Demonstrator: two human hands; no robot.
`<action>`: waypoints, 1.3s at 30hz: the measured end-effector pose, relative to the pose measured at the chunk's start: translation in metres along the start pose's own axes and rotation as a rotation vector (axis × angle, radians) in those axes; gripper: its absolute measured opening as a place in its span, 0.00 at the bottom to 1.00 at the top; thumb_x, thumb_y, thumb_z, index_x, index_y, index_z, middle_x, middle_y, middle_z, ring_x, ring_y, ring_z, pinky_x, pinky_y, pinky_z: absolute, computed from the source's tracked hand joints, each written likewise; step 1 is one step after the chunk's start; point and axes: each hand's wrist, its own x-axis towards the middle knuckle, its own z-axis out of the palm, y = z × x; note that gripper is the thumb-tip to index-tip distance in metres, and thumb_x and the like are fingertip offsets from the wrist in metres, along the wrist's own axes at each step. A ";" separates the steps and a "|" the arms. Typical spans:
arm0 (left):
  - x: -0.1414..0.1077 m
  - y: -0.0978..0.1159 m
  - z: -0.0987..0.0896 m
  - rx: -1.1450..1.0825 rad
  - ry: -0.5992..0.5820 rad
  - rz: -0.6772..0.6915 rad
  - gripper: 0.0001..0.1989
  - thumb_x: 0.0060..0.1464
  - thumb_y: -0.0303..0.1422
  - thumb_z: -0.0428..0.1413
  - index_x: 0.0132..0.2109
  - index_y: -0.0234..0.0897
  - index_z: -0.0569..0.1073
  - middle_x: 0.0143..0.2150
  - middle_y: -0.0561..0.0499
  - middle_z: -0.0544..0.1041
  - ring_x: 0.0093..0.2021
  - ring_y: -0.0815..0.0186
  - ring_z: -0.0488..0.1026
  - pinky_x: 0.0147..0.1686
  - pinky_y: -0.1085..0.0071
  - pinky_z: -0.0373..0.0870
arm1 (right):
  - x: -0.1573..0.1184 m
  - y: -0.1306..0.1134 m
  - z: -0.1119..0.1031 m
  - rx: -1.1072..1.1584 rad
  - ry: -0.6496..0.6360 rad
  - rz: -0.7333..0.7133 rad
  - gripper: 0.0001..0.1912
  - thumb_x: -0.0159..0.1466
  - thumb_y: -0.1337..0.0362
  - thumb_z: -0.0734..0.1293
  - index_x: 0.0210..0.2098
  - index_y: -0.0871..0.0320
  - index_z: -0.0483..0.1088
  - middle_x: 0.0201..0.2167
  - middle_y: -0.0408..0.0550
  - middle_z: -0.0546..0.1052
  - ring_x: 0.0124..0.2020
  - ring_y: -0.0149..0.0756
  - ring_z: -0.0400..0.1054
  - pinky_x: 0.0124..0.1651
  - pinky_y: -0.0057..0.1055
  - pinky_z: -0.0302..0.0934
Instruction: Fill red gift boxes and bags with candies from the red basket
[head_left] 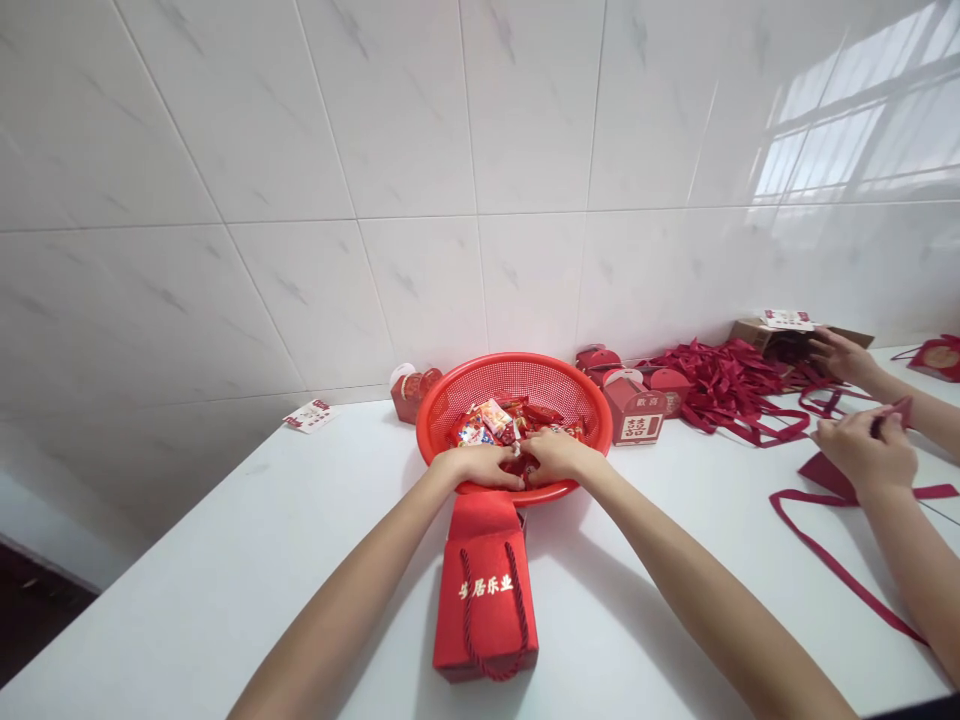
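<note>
Sweets [496,417] in shiny wrappers, mostly red, lie heaped in the bottom of a round red mesh basket [514,373] with a smooth rim. The person's left hand [486,466] reaches over the near rim, its fingers down among them; the right hand [556,453] dips in from the other side, fingers bent, the fingertips of the two close together. Whether either hand grips a sweet I cannot tell, since the fingertips are partly buried.

Just in front of the basket, between the forearms, a red gift box [487,590] stands with its top flap raised toward the basket. Pale lettering crosses its front, and a twisted red cord handle hangs over it.

Left of the basket sits a small red box [409,398], and farther left, near the table's edge, a printed card [310,415]. On the right, more little boxes [636,405] stand together beside a tangle of dark red ribbons [712,372].

Beyond, a co-worker's far hand [847,358] is at a cardboard box [757,335], while the near hand [870,452] holds a dark red piece. All this rests on a white table [247,560] against a tiled wall [412,130].
</note>
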 end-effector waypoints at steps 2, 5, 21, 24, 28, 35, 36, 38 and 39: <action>0.000 0.000 0.000 0.009 -0.012 -0.046 0.25 0.54 0.44 0.59 0.56 0.38 0.74 0.64 0.43 0.71 0.59 0.52 0.72 0.58 0.64 0.66 | -0.005 0.002 0.002 0.040 0.031 -0.015 0.17 0.70 0.57 0.66 0.54 0.57 0.70 0.55 0.52 0.72 0.51 0.42 0.71 0.52 0.43 0.70; -0.002 0.002 0.001 0.013 0.011 -0.112 0.31 0.55 0.47 0.59 0.62 0.37 0.69 0.72 0.39 0.58 0.67 0.50 0.63 0.63 0.62 0.61 | -0.013 0.003 0.002 0.081 0.072 -0.043 0.18 0.68 0.56 0.67 0.55 0.54 0.71 0.53 0.51 0.74 0.50 0.45 0.72 0.51 0.47 0.70; -0.030 0.029 0.009 0.190 0.376 -0.486 0.20 0.57 0.35 0.56 0.56 0.37 0.73 0.57 0.38 0.77 0.58 0.47 0.73 0.53 0.60 0.70 | -0.023 -0.029 -0.003 -0.219 -0.081 0.016 0.20 0.66 0.56 0.69 0.56 0.54 0.70 0.56 0.55 0.72 0.55 0.50 0.67 0.58 0.51 0.62; -0.032 0.029 0.012 0.208 0.322 -0.503 0.19 0.54 0.39 0.60 0.50 0.35 0.76 0.55 0.35 0.77 0.58 0.44 0.73 0.54 0.58 0.70 | -0.026 -0.041 -0.006 -0.309 -0.119 0.070 0.25 0.58 0.56 0.74 0.53 0.56 0.74 0.54 0.63 0.72 0.57 0.61 0.64 0.60 0.57 0.55; -0.031 0.029 0.012 0.197 0.282 -0.493 0.18 0.51 0.38 0.63 0.49 0.37 0.76 0.55 0.37 0.77 0.57 0.45 0.73 0.52 0.60 0.71 | -0.025 -0.051 -0.012 -0.432 -0.183 0.114 0.24 0.56 0.56 0.75 0.50 0.58 0.76 0.55 0.66 0.72 0.56 0.60 0.65 0.58 0.53 0.57; -0.028 0.028 0.006 0.068 0.247 -0.448 0.13 0.43 0.30 0.65 0.40 0.35 0.79 0.46 0.39 0.81 0.48 0.47 0.78 0.44 0.63 0.73 | -0.019 -0.046 -0.015 -0.423 -0.219 0.094 0.24 0.57 0.58 0.73 0.50 0.61 0.76 0.54 0.67 0.75 0.56 0.59 0.66 0.58 0.50 0.57; -0.027 0.027 0.005 0.047 0.261 -0.439 0.13 0.43 0.28 0.64 0.40 0.35 0.79 0.46 0.39 0.81 0.48 0.47 0.78 0.44 0.63 0.73 | -0.019 -0.046 -0.015 -0.421 -0.221 0.096 0.24 0.57 0.58 0.73 0.50 0.61 0.75 0.54 0.67 0.75 0.56 0.59 0.67 0.57 0.49 0.58; -0.024 0.024 0.005 -0.001 0.291 -0.414 0.14 0.43 0.26 0.63 0.40 0.34 0.80 0.44 0.41 0.81 0.47 0.50 0.78 0.43 0.65 0.72 | -0.019 -0.045 -0.016 -0.412 -0.223 0.099 0.23 0.57 0.59 0.73 0.50 0.62 0.75 0.54 0.67 0.75 0.56 0.59 0.67 0.57 0.48 0.58; -0.023 0.023 0.005 -0.029 0.306 -0.398 0.14 0.43 0.25 0.63 0.41 0.34 0.80 0.42 0.43 0.82 0.46 0.52 0.78 0.43 0.67 0.72 | -0.019 -0.045 -0.017 -0.406 -0.223 0.100 0.23 0.57 0.60 0.73 0.50 0.62 0.75 0.54 0.67 0.75 0.56 0.59 0.67 0.56 0.48 0.59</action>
